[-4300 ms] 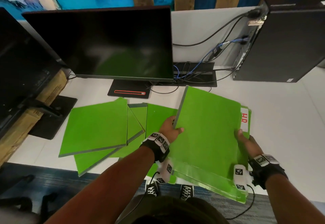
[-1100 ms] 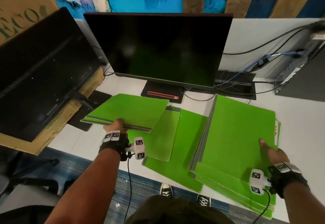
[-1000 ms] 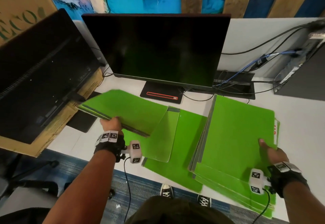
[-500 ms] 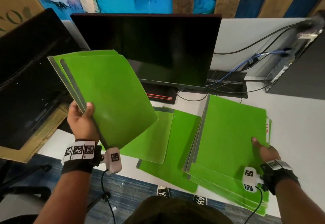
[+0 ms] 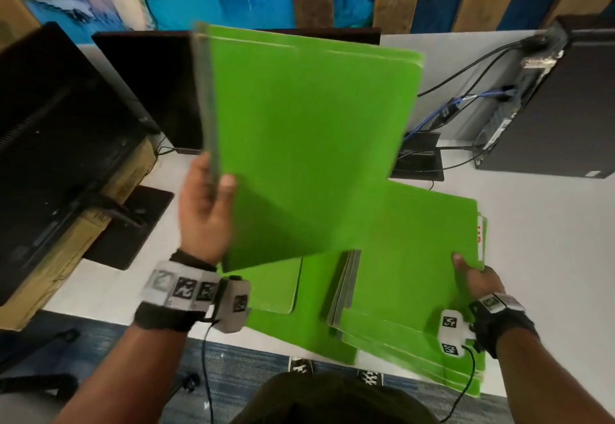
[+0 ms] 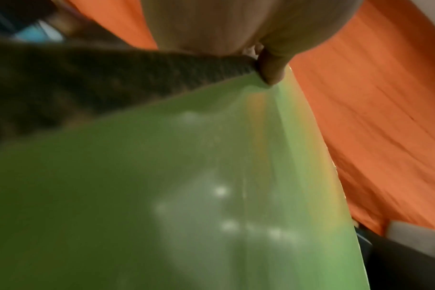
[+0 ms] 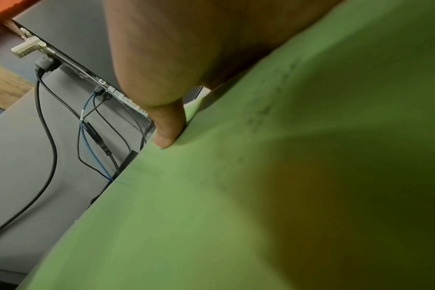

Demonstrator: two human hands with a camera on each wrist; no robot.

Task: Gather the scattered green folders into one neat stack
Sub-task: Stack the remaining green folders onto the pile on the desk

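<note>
A small bundle of green folders (image 5: 309,144) fills the upper middle of the head view, lifted clear of the desk and tilted, its grey spine edge at the left. The left hand (image 5: 204,210) grips it at the lower left corner — thumb laid on the front face, the other fingers hidden behind the bundle. In the left wrist view the thumb tip (image 6: 271,68) pinches the green sheet (image 6: 162,186) at its edge.

Below and to the right lies the main stack (image 5: 416,257) of green folders, flat on the white desk (image 5: 549,240) at the lower right of the frame, its near end overhanging the desk's front edge. The right hand (image 5: 476,279) holds it at its right edge with the thumb on top; the other fingers cannot be seen. The right wrist view shows that thumb (image 7: 166,125) pressed on the green cover (image 7: 236,196).

Two more green folders (image 5: 283,287) lie flat at the lower centre, partly under the lifted bundle and just left of the stack.

Behind stand a dark monitor (image 5: 149,91), a second black screen (image 5: 50,124) at the left edge, and a black computer tower (image 5: 559,107) with cables (image 5: 466,71) at the upper right.
</note>
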